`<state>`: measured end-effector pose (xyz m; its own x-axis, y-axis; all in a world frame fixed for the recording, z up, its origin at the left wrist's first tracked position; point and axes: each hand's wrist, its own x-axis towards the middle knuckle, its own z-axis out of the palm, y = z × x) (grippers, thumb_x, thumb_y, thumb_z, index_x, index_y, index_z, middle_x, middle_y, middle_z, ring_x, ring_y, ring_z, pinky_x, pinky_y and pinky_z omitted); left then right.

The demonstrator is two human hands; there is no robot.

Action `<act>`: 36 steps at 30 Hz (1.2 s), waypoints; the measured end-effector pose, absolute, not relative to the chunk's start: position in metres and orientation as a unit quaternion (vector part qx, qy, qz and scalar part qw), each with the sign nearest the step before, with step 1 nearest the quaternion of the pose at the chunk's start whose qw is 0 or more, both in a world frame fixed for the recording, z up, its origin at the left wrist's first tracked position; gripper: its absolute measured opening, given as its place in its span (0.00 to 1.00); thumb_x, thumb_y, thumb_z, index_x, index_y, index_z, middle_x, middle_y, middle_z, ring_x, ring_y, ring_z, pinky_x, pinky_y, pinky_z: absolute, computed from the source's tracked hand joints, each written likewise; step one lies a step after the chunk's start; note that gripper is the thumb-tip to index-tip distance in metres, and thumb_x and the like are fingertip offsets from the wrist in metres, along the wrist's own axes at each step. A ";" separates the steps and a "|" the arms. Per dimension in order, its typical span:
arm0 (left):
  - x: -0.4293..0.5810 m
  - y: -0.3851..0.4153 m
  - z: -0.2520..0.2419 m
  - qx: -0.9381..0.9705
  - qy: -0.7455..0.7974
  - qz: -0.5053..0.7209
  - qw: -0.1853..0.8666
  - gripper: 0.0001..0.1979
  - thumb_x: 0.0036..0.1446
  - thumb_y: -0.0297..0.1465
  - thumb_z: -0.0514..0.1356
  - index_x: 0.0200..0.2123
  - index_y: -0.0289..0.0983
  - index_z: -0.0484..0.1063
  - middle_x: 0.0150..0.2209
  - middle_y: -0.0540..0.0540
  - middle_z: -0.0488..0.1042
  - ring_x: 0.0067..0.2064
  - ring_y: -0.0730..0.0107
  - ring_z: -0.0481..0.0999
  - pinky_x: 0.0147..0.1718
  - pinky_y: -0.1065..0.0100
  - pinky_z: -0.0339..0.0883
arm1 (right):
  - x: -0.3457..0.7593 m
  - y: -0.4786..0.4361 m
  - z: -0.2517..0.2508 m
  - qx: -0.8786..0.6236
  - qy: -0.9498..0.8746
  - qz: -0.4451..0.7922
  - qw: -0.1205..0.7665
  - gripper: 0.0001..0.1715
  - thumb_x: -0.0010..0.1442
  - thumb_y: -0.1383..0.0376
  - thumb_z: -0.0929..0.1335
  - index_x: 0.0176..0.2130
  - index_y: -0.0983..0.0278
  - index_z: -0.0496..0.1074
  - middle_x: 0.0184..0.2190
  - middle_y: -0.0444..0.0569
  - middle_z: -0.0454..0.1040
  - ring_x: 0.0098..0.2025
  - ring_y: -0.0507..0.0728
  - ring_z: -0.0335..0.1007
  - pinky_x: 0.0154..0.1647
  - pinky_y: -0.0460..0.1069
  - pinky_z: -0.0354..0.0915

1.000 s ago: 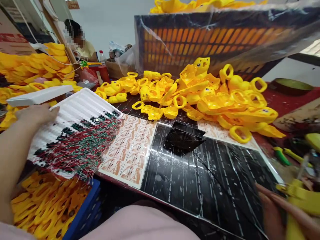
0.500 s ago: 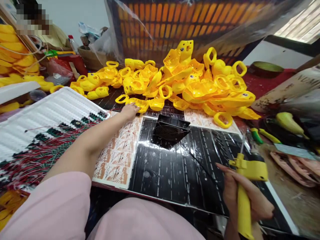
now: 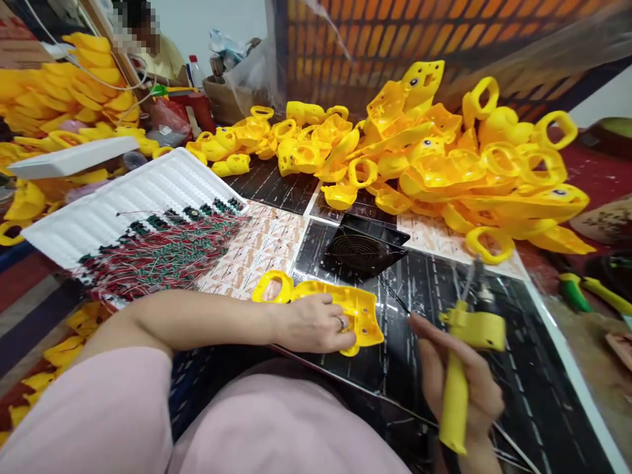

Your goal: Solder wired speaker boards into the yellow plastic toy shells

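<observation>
My left hand (image 3: 316, 322) rests on a yellow plastic shell with a ring handle (image 3: 320, 299), holding it flat on the black mat (image 3: 434, 289) close to my body. My right hand (image 3: 457, 375) is wrapped round the yellow handle of a soldering tool (image 3: 464, 355), its metal tip pointing up and away just right of the shell. A large heap of the same yellow shells (image 3: 444, 164) lies across the back of the table. A white tray (image 3: 123, 204) at the left holds several small green boards with red wires (image 3: 162, 253).
A small black fan (image 3: 363, 250) sits in the middle of the mat. A big orange-and-black crate (image 3: 444, 46) stands behind the heap. Another person sits at the far left. More yellow parts are stacked at the left, and green-handled tools (image 3: 592, 293) lie at the right edge.
My left hand has drawn back from the heap with one yellow shell and laid it on the mat near me. The right hand with the soldering tool has shifted slightly left toward it.
</observation>
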<state>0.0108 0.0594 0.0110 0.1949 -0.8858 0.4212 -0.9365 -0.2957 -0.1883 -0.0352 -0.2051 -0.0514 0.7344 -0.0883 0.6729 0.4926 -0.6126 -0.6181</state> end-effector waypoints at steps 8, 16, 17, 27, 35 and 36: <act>0.039 0.090 0.021 0.872 -0.457 0.168 0.052 0.14 0.65 0.36 0.55 0.40 0.33 0.78 0.38 0.38 0.79 0.39 0.61 0.77 0.36 0.62 0.72 | -0.033 -0.167 -0.053 -0.852 -0.218 -0.290 0.379 0.15 0.64 0.59 0.71 0.49 0.59 0.70 0.50 0.54 0.80 0.48 0.59 0.81 0.46 0.52 0.80; 0.134 0.252 0.080 0.992 0.049 -0.004 -0.114 0.20 0.64 0.39 0.54 0.48 0.32 0.79 0.49 0.35 0.77 0.56 0.46 0.72 0.50 0.57 0.67 | -0.037 -0.171 -0.065 -0.841 -0.215 -0.337 0.366 0.18 0.62 0.65 0.72 0.50 0.62 0.68 0.49 0.55 0.80 0.46 0.60 0.81 0.46 0.54 0.79; 0.139 0.258 0.075 0.993 0.068 -0.019 -0.099 0.22 0.64 0.42 0.55 0.49 0.32 0.79 0.50 0.35 0.77 0.57 0.44 0.71 0.52 0.56 0.66 | -0.037 -0.172 -0.066 -0.840 -0.218 -0.335 0.367 0.18 0.62 0.64 0.72 0.50 0.61 0.68 0.50 0.55 0.80 0.47 0.61 0.81 0.47 0.54 0.79; 0.144 0.269 0.088 0.934 0.106 0.185 0.286 0.32 0.64 0.52 0.53 0.49 0.27 0.73 0.46 0.38 0.80 0.43 0.68 0.77 0.49 0.59 0.72 | -0.036 -0.174 -0.063 -0.843 -0.200 -0.347 0.358 0.15 0.61 0.64 0.73 0.47 0.61 0.68 0.49 0.55 0.80 0.49 0.62 0.80 0.50 0.59 0.78; 0.073 0.170 0.111 0.844 -0.121 0.044 0.520 0.22 0.48 0.52 0.68 0.28 0.39 0.72 0.23 0.50 0.72 0.21 0.77 0.65 0.21 0.68 0.63 | -0.028 -0.153 -0.026 -0.805 -0.162 -0.355 0.446 0.18 0.62 0.64 0.73 0.48 0.58 0.65 0.48 0.51 0.81 0.47 0.59 0.81 0.47 0.55 0.80; 0.065 0.153 0.102 0.835 -0.137 -0.019 0.532 0.22 0.48 0.51 0.68 0.27 0.38 0.72 0.21 0.51 0.69 0.20 0.78 0.63 0.18 0.70 0.59 | -0.028 -0.148 -0.021 -0.795 -0.163 -0.336 0.478 0.17 0.62 0.62 0.73 0.47 0.58 0.64 0.49 0.51 0.80 0.49 0.60 0.80 0.48 0.55 0.80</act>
